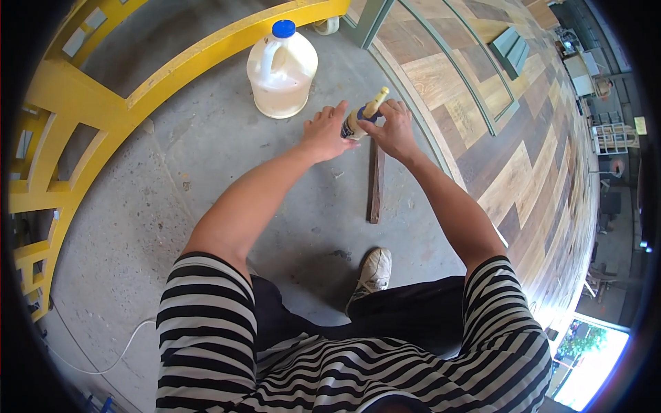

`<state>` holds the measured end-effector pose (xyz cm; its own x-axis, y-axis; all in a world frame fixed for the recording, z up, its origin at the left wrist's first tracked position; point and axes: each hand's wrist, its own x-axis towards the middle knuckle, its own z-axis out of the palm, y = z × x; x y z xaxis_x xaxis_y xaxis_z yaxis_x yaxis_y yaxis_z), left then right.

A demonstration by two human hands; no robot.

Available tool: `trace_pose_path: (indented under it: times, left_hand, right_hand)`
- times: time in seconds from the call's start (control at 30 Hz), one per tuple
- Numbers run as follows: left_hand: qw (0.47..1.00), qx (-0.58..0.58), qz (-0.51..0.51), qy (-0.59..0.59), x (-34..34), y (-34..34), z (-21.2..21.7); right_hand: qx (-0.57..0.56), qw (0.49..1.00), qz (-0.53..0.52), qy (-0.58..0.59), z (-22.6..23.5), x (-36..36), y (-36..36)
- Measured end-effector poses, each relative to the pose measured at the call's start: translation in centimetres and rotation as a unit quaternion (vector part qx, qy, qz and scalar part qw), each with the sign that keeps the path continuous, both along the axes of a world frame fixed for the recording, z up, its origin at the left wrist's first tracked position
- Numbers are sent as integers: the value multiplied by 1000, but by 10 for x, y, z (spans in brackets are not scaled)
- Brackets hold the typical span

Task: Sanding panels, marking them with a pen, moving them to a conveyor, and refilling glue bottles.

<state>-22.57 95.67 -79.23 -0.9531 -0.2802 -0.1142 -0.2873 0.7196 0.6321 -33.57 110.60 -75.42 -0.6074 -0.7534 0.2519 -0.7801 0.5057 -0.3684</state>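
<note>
Out in front of me, above the concrete floor, I hold a small glue bottle [350, 126] with a blue collar and a yellowed nozzle [376, 102], tilted up to the right. My left hand [325, 134] wraps round the bottle's body. My right hand [395, 131] is closed at the blue collar, its thumb and fingers beside the nozzle's base. Beyond my left hand stands a big translucent jug [282, 79] with a handle and blue cap, part full of pale liquid. A dark brown wooden strip [376, 184] lies on the floor below my right hand.
A yellow slotted metal frame [89, 96] curves along the left and far side. To the right is a wood-plank surface [530, 151] bearing grey-green frame pieces [454, 48] and a small slatted panel [510, 52]. A white cable [124, 351] runs across the lower left floor.
</note>
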Motion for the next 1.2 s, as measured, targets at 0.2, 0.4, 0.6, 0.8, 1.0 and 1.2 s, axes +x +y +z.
trace_pose_path:
  times: [0.2,0.4,0.6,0.8,1.0,1.2]
  left_hand:
    - [999,-17,-2,27,-7,0,-10]
    - [995,-27,-1,101,-12,6,-19]
    - [990,-19,3,139,-17,7,-29]
    - [980,-15,16,197,-20,9,-34]
    - [979,-26,21,201,-18,8,-35]
    - [983,-14,26,179,-19,9,-31]
  right_hand:
    - [-60,993,84,-65,-2,-15,3]
    - [-41,987,108,-108,5,-17,4]
    - [-8,983,123,-138,19,-20,1]
    - [-51,996,36,-71,-5,-12,-2]
    - [-17,998,-65,12,-14,-3,-5]
    - [-9,962,135,-235,16,-32,4]
